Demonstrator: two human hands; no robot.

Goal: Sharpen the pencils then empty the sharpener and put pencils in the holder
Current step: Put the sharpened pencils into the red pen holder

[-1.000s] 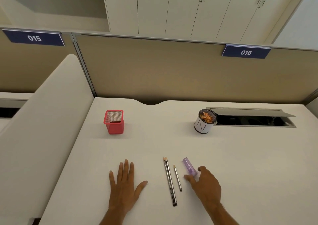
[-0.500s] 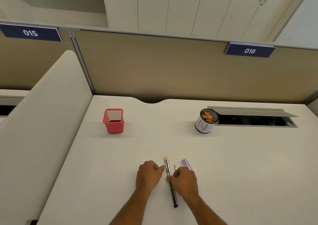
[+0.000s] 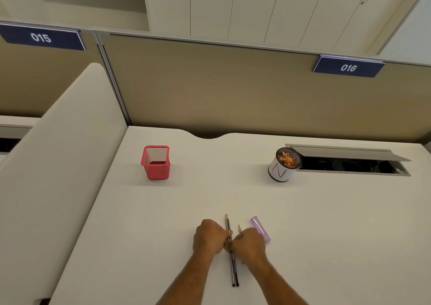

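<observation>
From the head camera, a white desk (image 3: 163, 223) runs up to a beige partition (image 3: 221, 83). Near its front edge, about midway across, two dark pencils (image 3: 234, 269) lie side by side, tips pointing toward the partition. The left hand (image 3: 208, 239) and the right hand (image 3: 250, 244) meet over the middle of that pair, fingers curled and knuckles up; both seem to pinch the pencils, though the fingertips are hidden. A third, shorter pencil (image 3: 239, 227) shows only its tip beyond the right hand. Just right of that hand lies a lilac sharpener (image 3: 258, 227), touching the desk. Toward the back left corner stands a red mesh holder (image 3: 155, 162), upright. Toward the back right, beside an open cable hatch (image 3: 349, 162), a white can (image 3: 283, 164) holds orange shavings.
</observation>
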